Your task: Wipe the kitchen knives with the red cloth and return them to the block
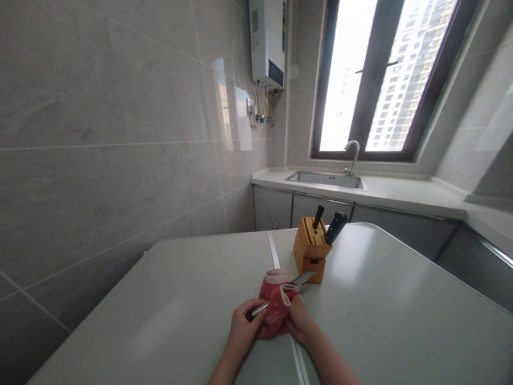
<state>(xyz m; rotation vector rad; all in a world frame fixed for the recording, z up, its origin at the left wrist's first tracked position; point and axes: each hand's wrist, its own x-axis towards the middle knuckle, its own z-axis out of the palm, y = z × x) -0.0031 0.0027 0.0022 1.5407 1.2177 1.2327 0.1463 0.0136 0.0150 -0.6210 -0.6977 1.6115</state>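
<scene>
My left hand [243, 322] is closed round the dark handle of a knife [304, 277], whose blade points away to the right. A red cloth [276, 307] with a pale edge is wrapped about the middle of the blade, and only the tip and a short length near the handle show. My right hand [298, 320] grips the cloth from the right side, its fingers mostly hidden behind the fabric. Just beyond the blade tip stands a wooden knife block [313, 248] with two black-handled pieces in its slots.
The pale folding table [192, 299] has a metal seam running down its middle. Behind it, a counter holds a sink [324, 179] with a curved tap [352, 155] below a window. A tiled wall [120, 160] borders the left side, with a water heater [267, 43] in the corner.
</scene>
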